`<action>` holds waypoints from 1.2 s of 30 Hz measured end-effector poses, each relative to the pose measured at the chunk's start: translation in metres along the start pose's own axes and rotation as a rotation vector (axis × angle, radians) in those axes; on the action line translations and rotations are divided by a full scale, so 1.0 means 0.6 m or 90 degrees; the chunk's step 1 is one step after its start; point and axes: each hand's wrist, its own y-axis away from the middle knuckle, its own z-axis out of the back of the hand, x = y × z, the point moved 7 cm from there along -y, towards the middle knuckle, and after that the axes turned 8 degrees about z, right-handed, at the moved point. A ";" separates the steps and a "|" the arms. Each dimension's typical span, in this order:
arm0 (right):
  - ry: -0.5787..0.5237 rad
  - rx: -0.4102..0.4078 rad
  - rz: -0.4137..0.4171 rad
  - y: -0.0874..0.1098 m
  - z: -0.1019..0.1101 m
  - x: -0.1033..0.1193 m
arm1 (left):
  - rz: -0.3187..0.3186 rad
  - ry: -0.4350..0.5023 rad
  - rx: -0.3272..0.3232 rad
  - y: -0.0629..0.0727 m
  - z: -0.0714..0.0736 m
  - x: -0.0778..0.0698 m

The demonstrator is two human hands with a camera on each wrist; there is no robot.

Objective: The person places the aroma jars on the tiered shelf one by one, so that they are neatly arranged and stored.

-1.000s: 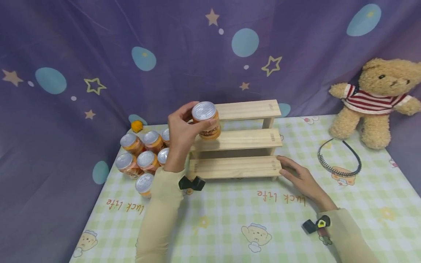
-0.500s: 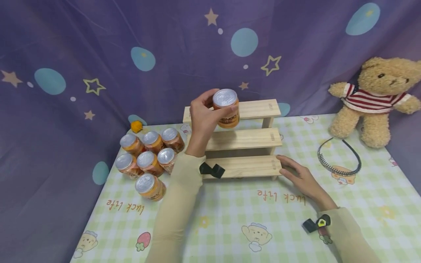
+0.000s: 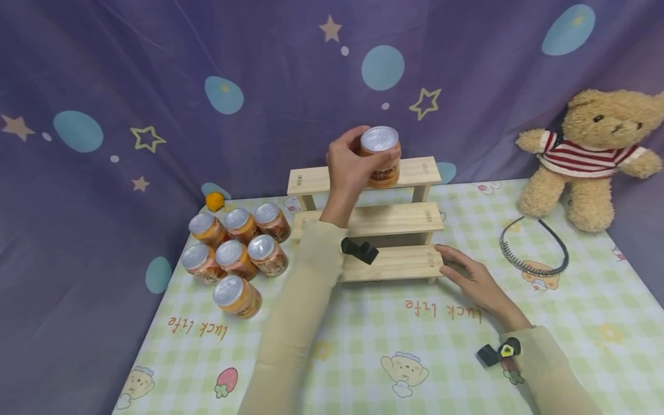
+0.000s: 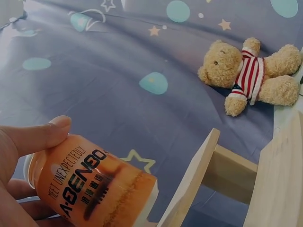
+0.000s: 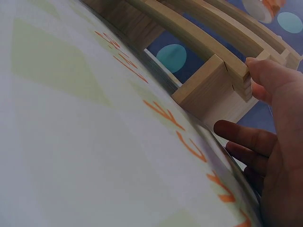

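In the head view my left hand (image 3: 350, 167) grips an orange-labelled can (image 3: 384, 173) with a silver lid, holding it upright in front of the top step of a three-step wooden shelf rack (image 3: 389, 265). The left wrist view shows the thumb across the can (image 4: 94, 184) near its lid end and fingers behind it; the wooden top step (image 4: 191, 177) is close to its base. My right hand (image 3: 477, 282) touches the right end of the lowest step. In the right wrist view fingertips rest at that step's end (image 5: 244, 78), while the other fingers hang loose below.
Several similar cans (image 3: 236, 256) stand in a cluster left of the rack, near a small yellow pompom (image 3: 215, 200). A black headband (image 3: 534, 268) lies to the right, with a teddy bear (image 3: 596, 161) behind it. A purple curtain (image 3: 290, 75) hangs behind the checkered tablecloth (image 3: 363, 369).
My left hand has carried the can rightward and upward, from in front of the middle step's left part to the top step's right half. My right hand has stayed at the rack's end.
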 end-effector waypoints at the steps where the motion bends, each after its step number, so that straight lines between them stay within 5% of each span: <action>1: 0.002 0.000 0.001 0.000 0.000 0.000 | -0.002 -0.004 -0.002 -0.002 -0.004 -0.001; 20: 0.017 0.001 -0.006 -0.001 0.001 -0.003 | 0.012 -0.127 -0.010 -0.035 -0.069 0.015; 36: -0.001 0.008 -0.020 0.001 -0.001 0.000 | -0.015 -0.190 0.044 -0.033 -0.078 0.018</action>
